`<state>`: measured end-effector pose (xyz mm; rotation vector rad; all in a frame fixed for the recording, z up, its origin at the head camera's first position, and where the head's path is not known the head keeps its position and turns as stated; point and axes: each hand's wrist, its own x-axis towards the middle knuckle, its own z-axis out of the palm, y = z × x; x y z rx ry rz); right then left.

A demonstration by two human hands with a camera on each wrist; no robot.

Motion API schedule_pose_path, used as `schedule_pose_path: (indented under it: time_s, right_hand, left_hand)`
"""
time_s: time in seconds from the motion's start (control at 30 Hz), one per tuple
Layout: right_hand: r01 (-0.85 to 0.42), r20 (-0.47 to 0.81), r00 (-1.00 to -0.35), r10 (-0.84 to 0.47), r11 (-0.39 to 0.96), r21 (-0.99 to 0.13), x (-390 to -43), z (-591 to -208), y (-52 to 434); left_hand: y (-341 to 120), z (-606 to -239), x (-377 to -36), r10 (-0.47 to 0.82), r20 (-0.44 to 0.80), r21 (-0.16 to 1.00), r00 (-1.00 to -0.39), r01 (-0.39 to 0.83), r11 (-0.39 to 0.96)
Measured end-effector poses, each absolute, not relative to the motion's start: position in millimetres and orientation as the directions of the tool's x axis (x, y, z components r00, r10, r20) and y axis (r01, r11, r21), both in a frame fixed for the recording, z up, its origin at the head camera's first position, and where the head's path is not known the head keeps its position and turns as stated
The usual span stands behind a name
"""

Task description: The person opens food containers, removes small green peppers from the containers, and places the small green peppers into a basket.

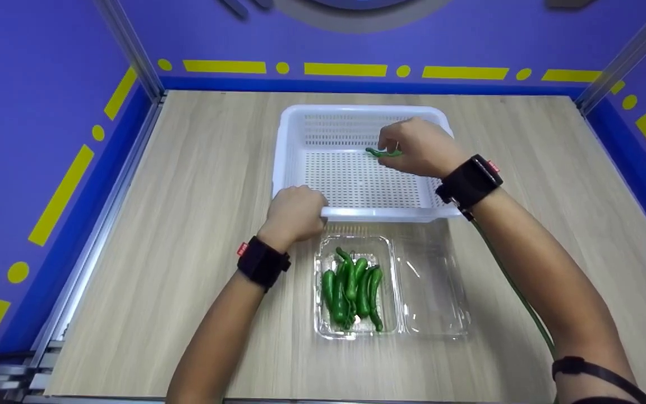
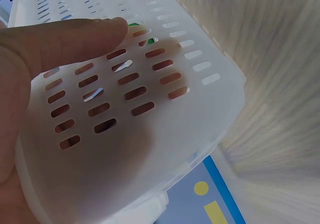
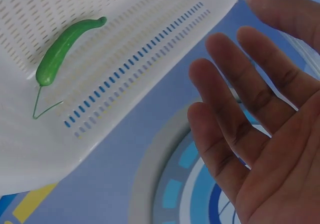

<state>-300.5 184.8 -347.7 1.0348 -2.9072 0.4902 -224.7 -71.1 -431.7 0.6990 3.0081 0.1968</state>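
Observation:
A white slotted basket (image 1: 300, 120) stands on the wooden table. My left hand (image 1: 295, 213) grips its near rim, thumb outside the wall (image 2: 200, 114) and fingers (image 2: 65, 39) showing through the slots. My right hand (image 1: 415, 148) hovers inside the basket over a single green pepper (image 1: 383, 152). In the right wrist view that pepper (image 3: 62, 49) lies loose on the basket floor (image 3: 150, 49), and the right hand (image 3: 250, 124) is spread with straight fingers, holding nothing. Several more green peppers (image 1: 352, 289) lie in a clear plastic clamshell (image 1: 429, 328) just in front of the basket.
The clamshell's lid (image 1: 435, 292) lies folded out to the right. Blue walls with yellow markings (image 1: 345, 70) close in the table at the back and both sides. A cable (image 1: 516, 292) runs along my right forearm.

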Motion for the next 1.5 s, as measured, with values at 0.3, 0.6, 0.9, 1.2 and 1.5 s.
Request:
schedule_pose_path:
  time_s: [0.3,0.6,0.9,1.2,1.5]
  right_hand:
    - [-0.685,0.197,-0.725,-0.66,0.66,-0.308,-283,-343,183]
    - [-0.726,0.239,-0.68,-0.693,0.591,-0.352,-261,-341,179]
    - [-0.746,0.241,-0.654,-0.717,0.559,-0.362,-237,-340,172]
    - [-0.763,0.239,-0.635,-0.735,0.547,-0.344,-225,-342,165]
    - [-0.772,0.194,-0.622,-0.759,0.551,-0.318,-213,-347,161]
  left_hand:
    - [-70,-431,-225,0.442,-0.024,0.138,-0.897,0.435,0.89]
    - [-70,-430,-224,0.434,-0.034,0.128,-0.9,0.427,0.895]
    - [-69,-429,-225,0.422,-0.043,0.151,-0.906,0.412,0.899]
    - [-71,-430,-225,0.417,-0.023,0.158,-0.909,0.408,0.899]
    - [-70,-430,-225,0.431,-0.01,0.129,-0.902,0.426,0.896]
